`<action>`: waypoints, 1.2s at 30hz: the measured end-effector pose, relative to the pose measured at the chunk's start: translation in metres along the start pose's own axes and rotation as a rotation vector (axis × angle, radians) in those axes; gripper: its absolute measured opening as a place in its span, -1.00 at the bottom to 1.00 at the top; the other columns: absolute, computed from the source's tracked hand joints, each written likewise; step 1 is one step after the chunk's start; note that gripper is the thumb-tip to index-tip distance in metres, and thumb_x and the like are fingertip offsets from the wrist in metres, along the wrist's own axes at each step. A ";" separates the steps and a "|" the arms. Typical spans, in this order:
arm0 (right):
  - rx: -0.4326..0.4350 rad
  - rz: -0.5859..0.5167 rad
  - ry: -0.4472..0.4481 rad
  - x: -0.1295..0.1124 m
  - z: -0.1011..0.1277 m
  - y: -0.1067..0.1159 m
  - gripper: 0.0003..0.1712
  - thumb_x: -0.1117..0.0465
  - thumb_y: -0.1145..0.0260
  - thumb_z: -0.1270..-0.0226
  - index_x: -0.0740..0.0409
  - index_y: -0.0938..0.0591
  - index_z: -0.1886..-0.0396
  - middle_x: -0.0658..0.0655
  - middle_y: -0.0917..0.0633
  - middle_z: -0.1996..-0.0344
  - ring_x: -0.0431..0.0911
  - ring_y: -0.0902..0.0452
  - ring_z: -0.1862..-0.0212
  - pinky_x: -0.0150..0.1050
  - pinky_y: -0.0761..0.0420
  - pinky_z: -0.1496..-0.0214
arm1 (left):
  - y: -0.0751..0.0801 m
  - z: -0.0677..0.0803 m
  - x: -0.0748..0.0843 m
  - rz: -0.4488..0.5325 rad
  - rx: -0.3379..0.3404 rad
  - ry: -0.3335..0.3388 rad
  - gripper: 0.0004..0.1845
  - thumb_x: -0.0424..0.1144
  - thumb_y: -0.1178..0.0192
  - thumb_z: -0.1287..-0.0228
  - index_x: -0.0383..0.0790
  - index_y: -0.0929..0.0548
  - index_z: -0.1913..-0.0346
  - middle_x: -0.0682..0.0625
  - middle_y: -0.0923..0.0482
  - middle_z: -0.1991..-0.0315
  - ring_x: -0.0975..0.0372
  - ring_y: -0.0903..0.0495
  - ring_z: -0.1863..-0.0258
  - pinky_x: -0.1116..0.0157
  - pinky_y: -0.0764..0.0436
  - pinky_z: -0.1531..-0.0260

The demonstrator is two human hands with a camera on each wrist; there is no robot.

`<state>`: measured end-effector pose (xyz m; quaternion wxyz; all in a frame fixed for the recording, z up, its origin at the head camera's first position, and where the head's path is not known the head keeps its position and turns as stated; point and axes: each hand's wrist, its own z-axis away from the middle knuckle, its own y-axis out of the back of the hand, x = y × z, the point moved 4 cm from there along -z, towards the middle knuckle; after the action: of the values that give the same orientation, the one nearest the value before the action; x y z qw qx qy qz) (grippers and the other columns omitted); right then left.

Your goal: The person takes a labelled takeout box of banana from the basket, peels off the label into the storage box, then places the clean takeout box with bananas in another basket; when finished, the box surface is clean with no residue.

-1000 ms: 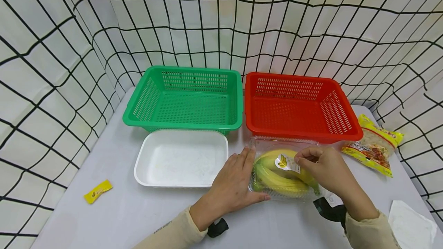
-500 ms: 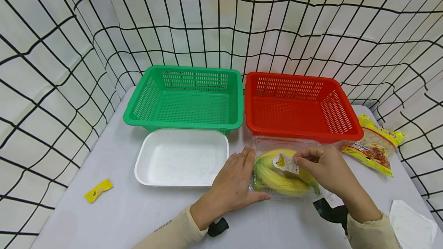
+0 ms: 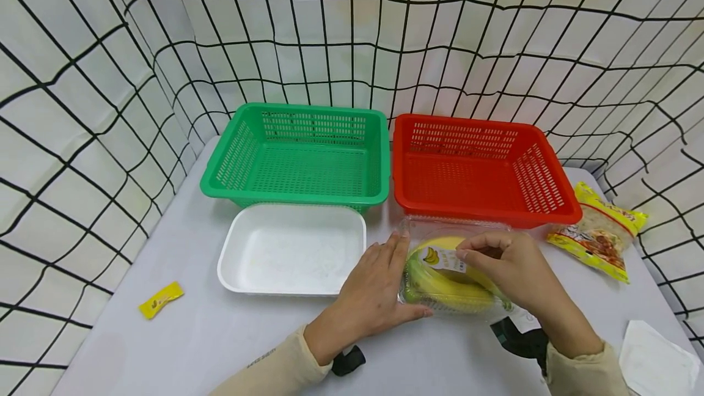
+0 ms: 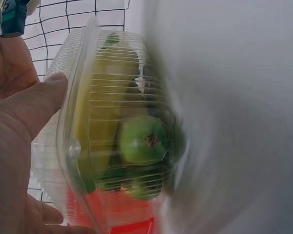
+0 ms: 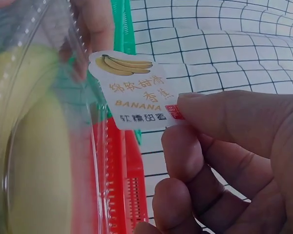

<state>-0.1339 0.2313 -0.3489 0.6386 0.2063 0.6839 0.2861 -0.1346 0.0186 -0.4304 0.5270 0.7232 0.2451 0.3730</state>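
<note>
A lidded clear plastic box [image 4: 73, 122] holds bananas [image 3: 456, 295], plus green round ends visible through its side in the left wrist view. My left hand [image 3: 371, 289] rests along the box's left side, fingers extended and thumb at the near edge. Between thumb and index finger, my right hand [image 3: 514, 274] pinches a white banana sticker [image 5: 136, 92] by its right end. Printed on the sticker are bananas and the word BANANA. In the right wrist view it stands off the lid; from the head it overlaps the bananas.
A green basket [image 3: 313, 197] and a red basket [image 3: 489, 212] stand behind. Left of the box lies a white tray [image 3: 294, 249]. A yellow wrapper [image 3: 161, 300] is at far left, a yellow snack bag [image 3: 599, 231] and white paper [image 3: 657, 359] at right. Black netting [image 3: 352, 35] surrounds the table.
The right hand has moved the sticker slightly left over the box, and the sticker has tilted to lie more level. The left hand keeps its place on the box.
</note>
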 end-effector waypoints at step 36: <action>-0.138 -0.074 0.149 -0.066 -0.032 -0.117 -0.89 0.35 -0.48 -0.26 0.09 -0.88 0.32 -0.11 -0.77 0.44 -0.20 -0.57 0.36 -0.32 -0.58 0.33 | 0.105 0.119 -0.194 0.242 0.114 0.525 0.20 0.28 -0.33 -0.33 -0.35 0.10 -0.67 -0.38 0.05 -0.64 -0.32 -0.02 -0.58 -0.39 -0.13 -0.42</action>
<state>-0.1493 0.0966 -0.3750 0.6089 0.1143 0.7153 0.3233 -0.1610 -0.2297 -0.4052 0.3558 0.6543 0.3058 0.5931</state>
